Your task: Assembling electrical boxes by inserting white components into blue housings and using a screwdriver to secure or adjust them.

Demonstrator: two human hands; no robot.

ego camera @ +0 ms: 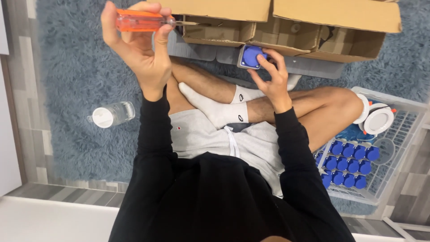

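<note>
Left hand grips an orange-handled screwdriver; right hand holds a blue-capped socket near cardboard boxes

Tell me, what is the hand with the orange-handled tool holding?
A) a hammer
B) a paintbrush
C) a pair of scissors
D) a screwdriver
D: the left hand grips a screwdriver with a clear orange handle and a thin metal shaft pointing toward the cardboard box, while the right hand holds a blue socket part.
</note>
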